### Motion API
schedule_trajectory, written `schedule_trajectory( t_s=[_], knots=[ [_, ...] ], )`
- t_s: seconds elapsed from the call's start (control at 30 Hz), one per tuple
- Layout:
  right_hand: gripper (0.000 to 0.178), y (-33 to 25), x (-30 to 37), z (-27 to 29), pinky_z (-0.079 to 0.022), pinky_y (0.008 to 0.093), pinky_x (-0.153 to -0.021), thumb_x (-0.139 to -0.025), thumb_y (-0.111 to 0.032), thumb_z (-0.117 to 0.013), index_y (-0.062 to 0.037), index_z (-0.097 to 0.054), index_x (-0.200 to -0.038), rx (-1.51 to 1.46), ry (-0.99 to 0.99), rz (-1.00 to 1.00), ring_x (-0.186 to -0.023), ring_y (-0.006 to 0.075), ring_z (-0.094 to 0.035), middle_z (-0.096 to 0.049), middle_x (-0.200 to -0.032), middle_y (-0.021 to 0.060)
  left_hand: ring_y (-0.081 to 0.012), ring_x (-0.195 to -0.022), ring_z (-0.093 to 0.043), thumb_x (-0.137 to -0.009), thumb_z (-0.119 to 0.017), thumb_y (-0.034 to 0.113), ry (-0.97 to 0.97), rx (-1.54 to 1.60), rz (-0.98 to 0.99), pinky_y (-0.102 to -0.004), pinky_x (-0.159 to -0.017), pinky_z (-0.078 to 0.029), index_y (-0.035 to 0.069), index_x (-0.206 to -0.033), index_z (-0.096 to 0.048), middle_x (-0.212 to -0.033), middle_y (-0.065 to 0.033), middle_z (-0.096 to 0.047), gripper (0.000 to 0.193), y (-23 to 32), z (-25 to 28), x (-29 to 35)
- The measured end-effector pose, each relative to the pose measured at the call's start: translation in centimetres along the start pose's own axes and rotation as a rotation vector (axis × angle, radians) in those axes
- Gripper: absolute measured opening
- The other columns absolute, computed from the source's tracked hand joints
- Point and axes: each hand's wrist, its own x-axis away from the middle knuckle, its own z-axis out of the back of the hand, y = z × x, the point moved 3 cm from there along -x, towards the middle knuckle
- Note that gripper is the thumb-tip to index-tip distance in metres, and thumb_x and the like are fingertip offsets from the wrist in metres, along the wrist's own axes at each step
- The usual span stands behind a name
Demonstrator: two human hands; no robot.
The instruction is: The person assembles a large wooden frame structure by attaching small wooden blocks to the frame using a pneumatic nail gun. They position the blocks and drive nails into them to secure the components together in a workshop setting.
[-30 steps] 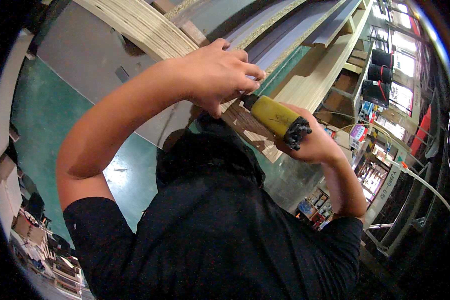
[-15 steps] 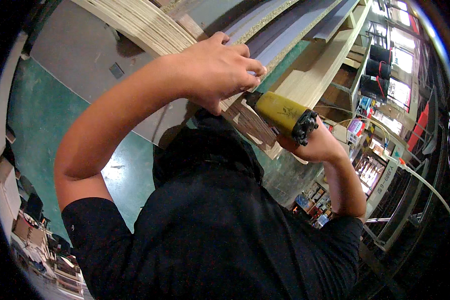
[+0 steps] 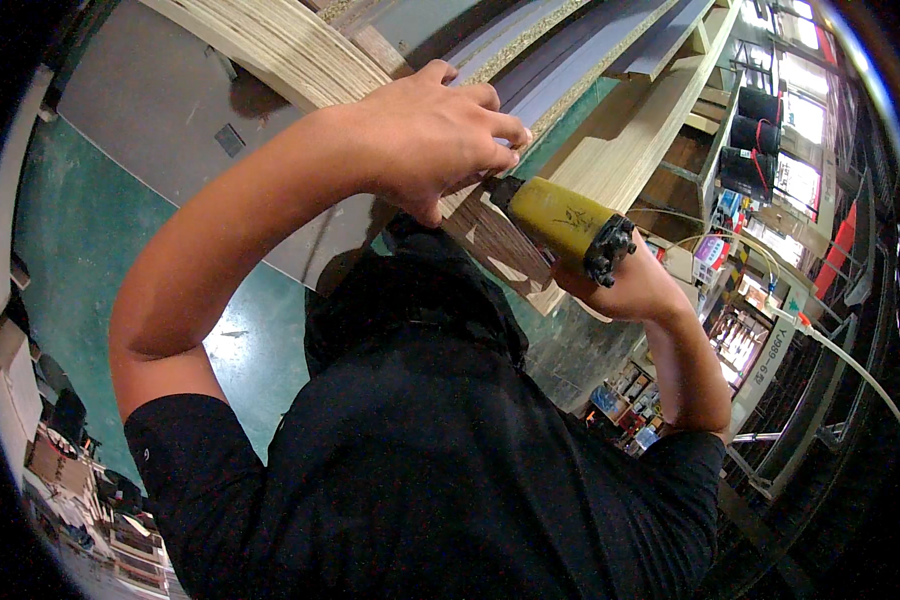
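Observation:
My left hand [image 3: 435, 135] grips the end of a wooden board [image 3: 495, 230]. Its fingers are bent across the top and its thumb is down at the near edge. In my right hand [image 3: 635, 285] is a yellow nail gun [image 3: 565, 215] with a black rear cap. My right fingers are mostly hidden behind the tool's body. The gun lies over the board, its dark nose close to my left fingers; whether the nose touches wood is hidden. Grey-blue panels with rough, pale edges [image 3: 545, 40] lie just beyond my left fingertips.
Stacked plywood strips [image 3: 280, 40] run along the far left, beside a grey-brown sheet [image 3: 150, 100]. A long pale timber [image 3: 620, 150] extends away to the right. Shelving with black bins [image 3: 750, 135] stands at right, near a pale air hose [image 3: 855, 370]. The floor [image 3: 100, 200] is green.
The nail gun and my right hand have shifted very slightly up and left. My left hand keeps nearly the same place and grip.

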Motion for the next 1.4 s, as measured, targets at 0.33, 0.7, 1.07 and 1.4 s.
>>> schedule_trajectory(
  t_s=[0.33,0.7,1.07,1.4],
  knots=[
    [0.045,0.6,0.4,0.0,-0.055,0.0385,-0.089,-0.08,-0.014,-0.076,-0.0012,-0.066,-0.122,0.064,-0.026,-0.002,-0.096,0.0273,-0.07,-0.072,-0.106,0.0178,-0.0279,-0.14,-0.048,-0.054,-0.098,0.03,0.004,-0.002,-0.007,-0.0549,-0.11,-0.039,0.017,-0.137,-0.063,-0.154,0.0,-0.052,0.091,0.1,0.0,0.1],
    [0.048,-1.8,0.3,2.6,-0.052,0.0346,-0.085,-0.08,-0.009,-0.07,0.0,-0.062,-0.127,-0.084,0.091,-0.262,-0.091,0.0204,-0.062,-0.069,-0.1,0.0105,-0.038,-0.141,-0.047,-0.046,-0.097,0.026,0.306,-0.089,-0.08,-0.0479,-0.115,-0.043,0.004,-0.139,-0.058,-0.152,-0.0136,-0.053,0.103,-2.6,2.2,2.9],
    [0.037,-6.0,-5.0,1.8,-0.055,0.0366,-0.083,-0.078,-0.01,-0.074,0.0,-0.065,-0.113,0.055,0.017,-0.065,-0.086,0.0215,-0.067,-0.072,-0.096,0.0155,-0.0352,-0.128,-0.056,-0.047,-0.098,0.024,0.205,0.004,-0.005,-0.0455,-0.106,-0.051,0.009,-0.127,-0.063,-0.148,-0.0086,-0.054,0.089,-4.5,2.1,3.8],
    [0.041,-4.6,-4.4,1.9,-0.055,0.0376,-0.078,-0.078,-0.013,-0.075,-0.0005,-0.066,-0.116,0.075,0.062,0.071,-0.083,0.0219,-0.066,-0.072,-0.093,0.0132,-0.039,-0.122,-0.058,-0.041,-0.1,0.031,0.122,0.026,0.088,-0.0484,-0.098,-0.053,0.012,-0.137,-0.056,-0.137,-0.0123,-0.058,0.106,-4.4,3.1,3.4]
  ],
)
